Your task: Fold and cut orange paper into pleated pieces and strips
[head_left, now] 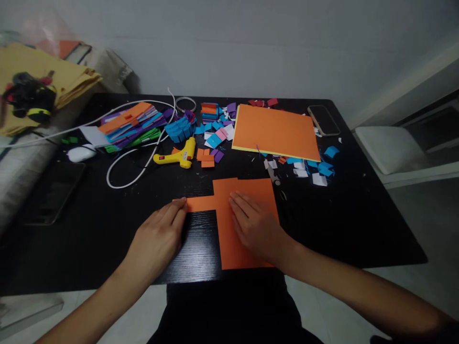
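An orange paper sheet (229, 243) lies on the black table close to me. My right hand (256, 227) rests flat on it, fingers stretched out. From the sheet's left edge runs a narrow orange paper strip (201, 204); whether it is joined to the sheet or tucked against it, I cannot tell. The strip's left end is under the fingers of my left hand (159, 234), which are closed together over it. A pair of scissors (274, 177) lies just past the sheet's upper right corner, its dark handles hard to make out.
Beyond my hands lie a yellow glue gun (182, 154), a white cable (124, 185), folded coloured paper pieces (179, 129) and a stack of orange sheets (276, 131). A phone (323, 120) sits at back right, a dark phone-like slab (53, 196) at left. The black table (340, 229) meets a wall behind.
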`<action>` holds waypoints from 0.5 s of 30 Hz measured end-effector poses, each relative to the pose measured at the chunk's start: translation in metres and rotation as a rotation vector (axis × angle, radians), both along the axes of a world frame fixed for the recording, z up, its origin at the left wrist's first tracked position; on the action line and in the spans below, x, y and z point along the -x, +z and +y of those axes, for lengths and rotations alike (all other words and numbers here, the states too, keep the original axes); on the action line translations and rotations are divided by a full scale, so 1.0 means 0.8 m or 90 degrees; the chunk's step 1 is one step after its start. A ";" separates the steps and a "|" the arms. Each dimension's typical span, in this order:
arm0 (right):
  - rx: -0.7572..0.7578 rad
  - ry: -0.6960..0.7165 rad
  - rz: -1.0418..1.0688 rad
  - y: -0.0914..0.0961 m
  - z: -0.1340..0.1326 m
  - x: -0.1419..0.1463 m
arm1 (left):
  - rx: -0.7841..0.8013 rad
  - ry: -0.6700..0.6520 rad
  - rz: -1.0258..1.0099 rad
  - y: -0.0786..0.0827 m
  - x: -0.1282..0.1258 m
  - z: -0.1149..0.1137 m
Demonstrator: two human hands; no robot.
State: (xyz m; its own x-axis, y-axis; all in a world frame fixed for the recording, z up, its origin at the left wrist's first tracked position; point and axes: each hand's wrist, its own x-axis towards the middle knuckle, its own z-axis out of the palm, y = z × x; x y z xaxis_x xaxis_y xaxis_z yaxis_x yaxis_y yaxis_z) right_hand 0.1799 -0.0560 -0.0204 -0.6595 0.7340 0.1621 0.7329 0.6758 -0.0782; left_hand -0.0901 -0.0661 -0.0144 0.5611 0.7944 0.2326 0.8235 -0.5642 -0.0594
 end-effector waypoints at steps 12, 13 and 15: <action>-0.007 0.117 -0.051 0.006 0.010 0.055 | 0.023 0.025 -0.036 -0.004 -0.004 -0.003; -0.020 0.101 -0.043 0.004 0.009 0.051 | 0.025 0.031 -0.042 -0.005 -0.004 -0.003; -0.029 0.058 -0.013 0.002 0.006 0.037 | 0.028 0.036 -0.051 -0.007 -0.004 -0.004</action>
State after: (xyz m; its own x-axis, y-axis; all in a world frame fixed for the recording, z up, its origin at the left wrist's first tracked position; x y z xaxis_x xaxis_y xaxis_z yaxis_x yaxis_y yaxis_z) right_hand 0.1504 -0.0514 -0.0186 -0.7261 0.6635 0.1803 0.6698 0.7418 -0.0320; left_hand -0.0865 -0.0692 -0.0196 0.4955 0.8350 0.2394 0.8555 -0.5168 0.0318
